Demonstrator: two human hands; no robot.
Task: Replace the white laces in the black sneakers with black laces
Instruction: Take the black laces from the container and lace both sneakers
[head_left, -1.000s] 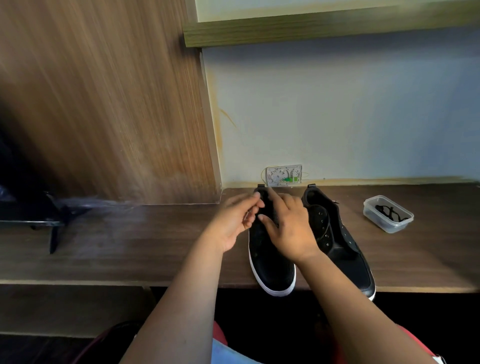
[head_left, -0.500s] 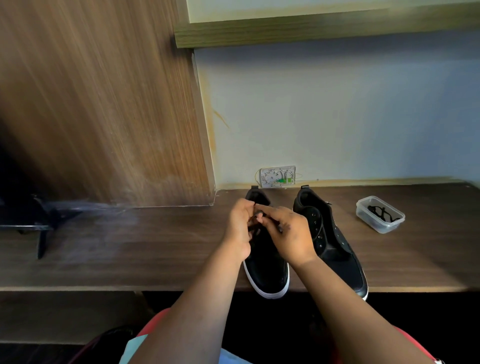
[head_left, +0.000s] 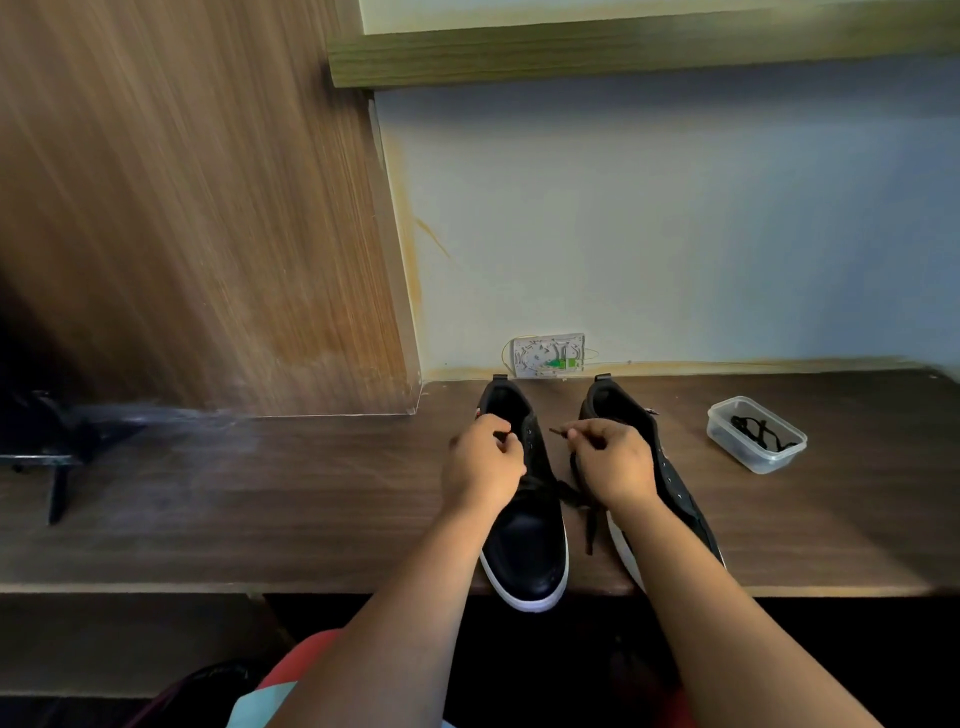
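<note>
Far to the left of both hands, a dark metal stand (head_left: 57, 457) is sitting on the long brown wooden shelf (head_left: 260, 499), blurred. No brand, label or readable writing is showing on anything here.

The left hand (head_left: 483, 467) is curling over the collar of the left black leather sneaker with a white sole (head_left: 524, 545), its fingers pinching one end of a flat black shoelace (head_left: 569, 493). That sneaker's toe is pointing toward the person and overhanging the shelf's front edge. The lace is crossing low over the sneaker between the two hands, with a loose stretch trailing down onto the shelf between the shoes.

The right hand (head_left: 613, 462) is pinching the lace's other end, whose tip is poking out leftward from the fingertips. This hand is hovering over the right black sneaker (head_left: 670, 478), which is lying just beside the first.

Beyond the hands, a small white wall plate with green parts (head_left: 549, 356) is sitting against the pale wall.

To the right of the right hand, a clear plastic tub (head_left: 756, 434) is holding another black lace (head_left: 759, 434).
</note>
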